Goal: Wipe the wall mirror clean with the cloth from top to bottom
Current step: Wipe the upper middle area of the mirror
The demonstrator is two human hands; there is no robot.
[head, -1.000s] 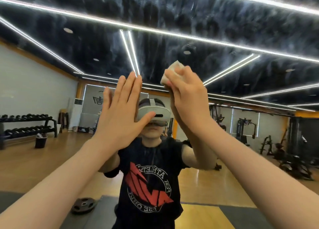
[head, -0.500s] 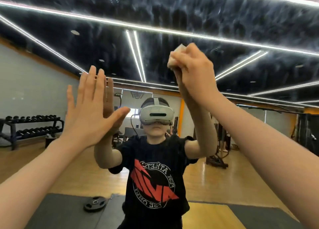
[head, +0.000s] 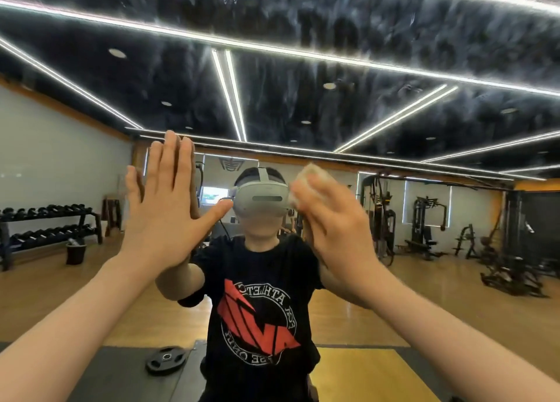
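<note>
Head view: the left hand (head: 165, 210) is laid flat, fingers straight, against the wall mirror (head: 303, 68). At its 3 o'clock, a blurred white cloth (head: 306, 179) is gripped in the right hand (head: 336, 232).

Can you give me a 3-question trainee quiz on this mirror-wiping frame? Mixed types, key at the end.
1. True or false: the left hand grips the cloth.
2. Multiple choice: how do the left hand's fingers lie? A) curled in a fist B) straight, palm flat toward the mirror C) pinching a spray bottle
3. Fill in: on the floor reflected low in the mirror lies a round black ____.

Key:
1. False; the right hand holds the cloth against the glass.
2. B
3. weight plate
</note>
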